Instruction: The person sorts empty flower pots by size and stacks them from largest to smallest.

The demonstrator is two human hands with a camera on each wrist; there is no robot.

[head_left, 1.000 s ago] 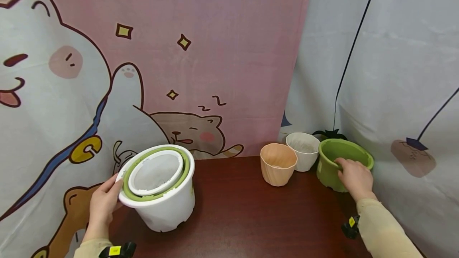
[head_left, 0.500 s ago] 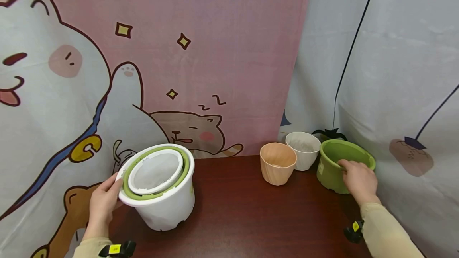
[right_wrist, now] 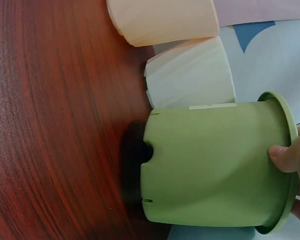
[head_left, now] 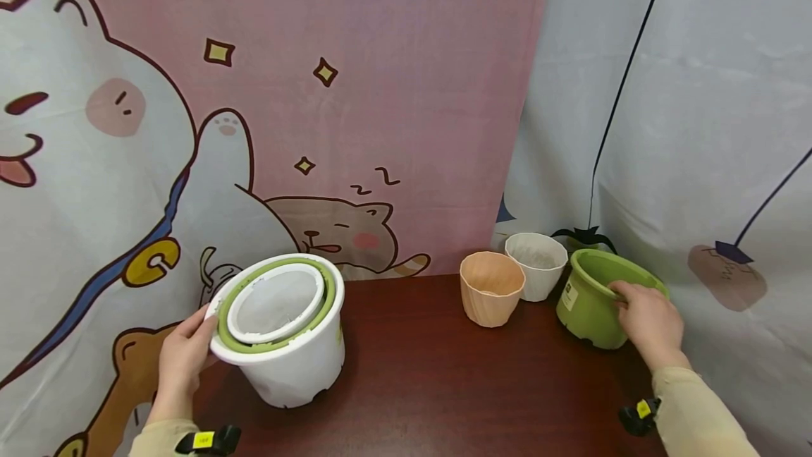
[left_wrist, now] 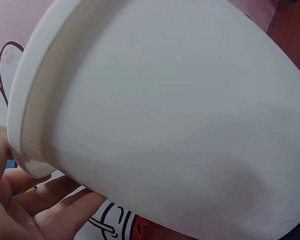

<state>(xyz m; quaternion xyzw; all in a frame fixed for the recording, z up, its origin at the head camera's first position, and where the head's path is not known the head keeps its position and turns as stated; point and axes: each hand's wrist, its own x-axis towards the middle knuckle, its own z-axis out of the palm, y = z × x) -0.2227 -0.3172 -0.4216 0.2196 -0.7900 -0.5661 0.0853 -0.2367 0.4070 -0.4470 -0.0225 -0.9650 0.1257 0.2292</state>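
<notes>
At the left, a large white flowerpot (head_left: pixel 294 376) holds a green pot (head_left: pixel 330 295) and a smaller white pot (head_left: pixel 273 305) nested inside it. My left hand (head_left: pixel 184 358) grips the large pot's rim at its left side; in the left wrist view the fingers (left_wrist: pixel 65 210) lie under the rim. Over at the right, a green flowerpot (head_left: pixel 586 305) leans slightly, and my right hand (head_left: pixel 650 323) pinches its near rim. The right wrist view has the thumb on the outside of that green pot (right_wrist: pixel 215 165).
A peach fluted pot (head_left: pixel 491 298) and a cream fluted pot (head_left: pixel 538 270) stand close together, left of the green pot. All rest on a dark red-brown table (head_left: pixel 419 386). Printed cloth (head_left: pixel 406 90) hangs behind and along the right side.
The green pot at the right has turned and tilted, showing more of its label, as my right hand moved right and slightly nearer. My left hand and the nested pots stayed put.
</notes>
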